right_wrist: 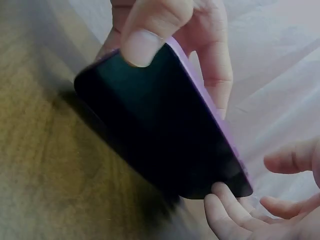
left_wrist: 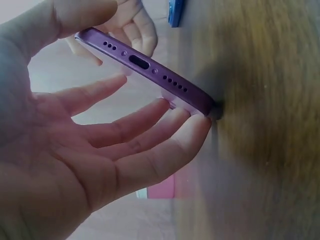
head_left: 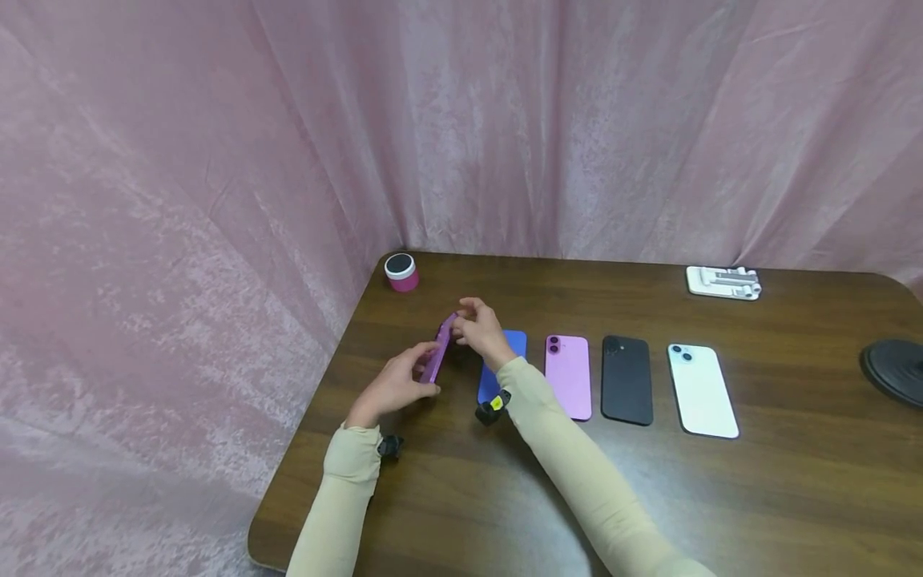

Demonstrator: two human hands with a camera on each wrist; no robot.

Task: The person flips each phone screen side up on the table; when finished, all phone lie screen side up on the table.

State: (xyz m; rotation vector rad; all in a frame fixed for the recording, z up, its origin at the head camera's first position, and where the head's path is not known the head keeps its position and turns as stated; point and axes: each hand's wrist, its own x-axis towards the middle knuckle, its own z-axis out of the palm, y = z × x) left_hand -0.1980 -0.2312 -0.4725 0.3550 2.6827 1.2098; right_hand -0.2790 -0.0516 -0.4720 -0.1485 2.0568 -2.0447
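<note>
My left hand (head_left: 398, 386) holds a purple phone (head_left: 438, 351) tilted up on its edge near the table's left side. In the left wrist view its thumb lies along one edge of the phone, by the charging-port end (left_wrist: 139, 62), and the fingertips meet the opposite edge. The right wrist view shows the dark screen (right_wrist: 160, 125) with the left thumb laid over it. At the phone's other end is my right hand (head_left: 481, 330). Two of its fingers (right_wrist: 227, 210) touch the corner, while its other visible digits stand apart from the phone.
Right of the hands lie a blue phone (head_left: 515, 343), partly behind the right wrist, then a lilac phone (head_left: 568, 381), black phone (head_left: 626, 383) and white phone (head_left: 703, 393). A pink jar (head_left: 402, 276), white folded stand (head_left: 723, 282) and black round base (head_left: 894, 370) sit near the edges.
</note>
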